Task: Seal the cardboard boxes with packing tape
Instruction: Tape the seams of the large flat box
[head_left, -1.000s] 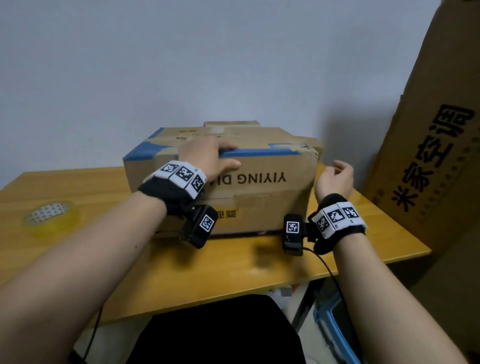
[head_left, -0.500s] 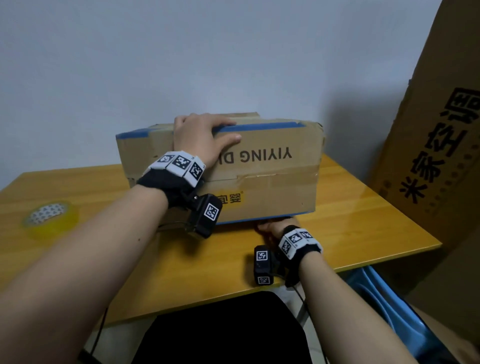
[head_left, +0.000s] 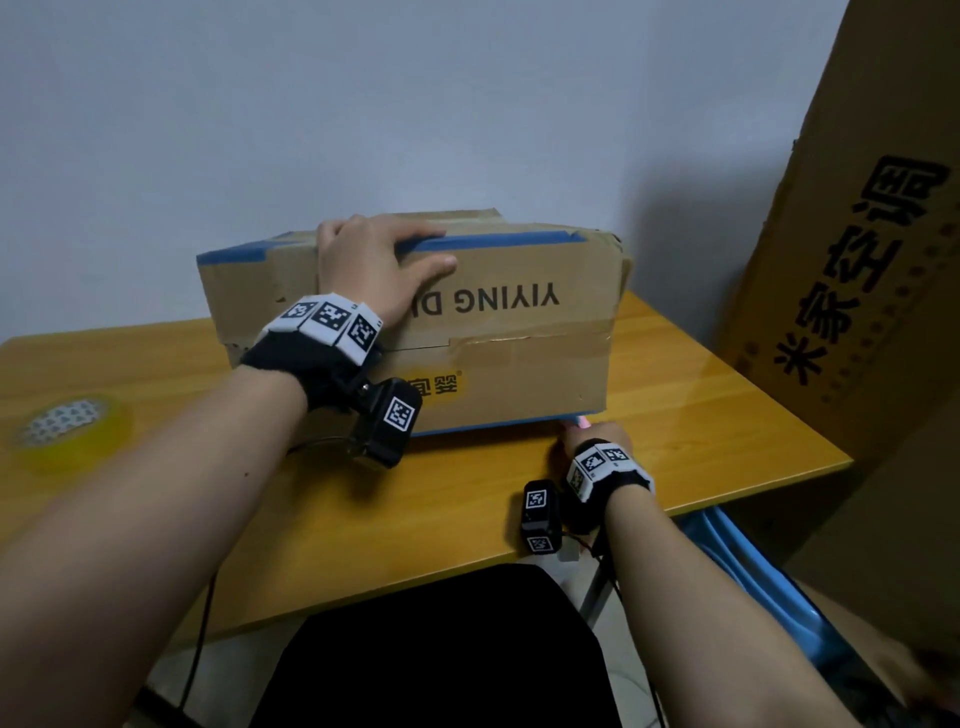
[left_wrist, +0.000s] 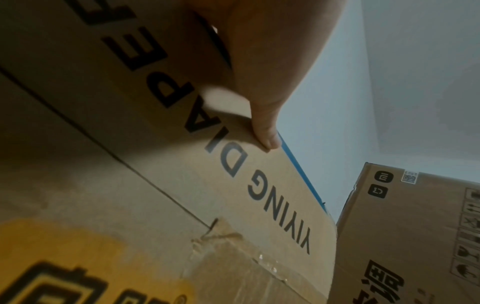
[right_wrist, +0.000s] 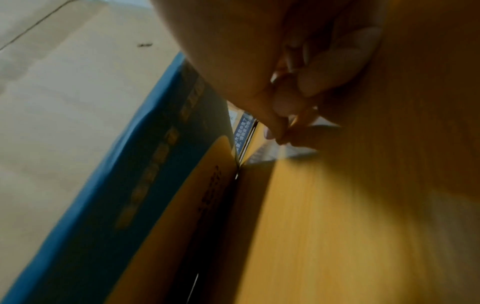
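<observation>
step: we read this as turning the diaper box (head_left: 467, 322) to bring a seam up for taping; no tape is in either hand yet, so sealing has not begun on this face.
box position: on the wooden worktop (head_left: 675, 415), middle to right, standing on a long side, print upside down to us, close to the back wall.
left hand: left hand (head_left: 374, 270) is draped over the top near edge, fingers (head_left: 337, 231) curled over onto the top face, thumb (left_wrist: 265, 131) pressed flat to the printed side just under the blue edge stripe.
right hand: right hand (head_left: 597, 436) is low at the bottom near-right corner; its fingers (right_wrist: 283, 125) look tucked in at the bottom edge against the worktop, but that view is dark and blurred, so we cannot tell if they grip the edge or only touch it.
tape: roll of clear yellowish packing tape (head_left: 72, 426) lies flat at the far left of the worktop, well apart from the box.
next move: we judge the box must settle seam-up, then one hand must reach left for the roll.
materials: corrugated brown cardboard, dented corners, soft torn edge at top right; old glossy tape strip (head_left: 530, 345) wrinkled across the front seam; worktop smooth, glossy wood grain.
beside: tall carton (head_left: 852, 260) with black characters stands at right.
</observation>
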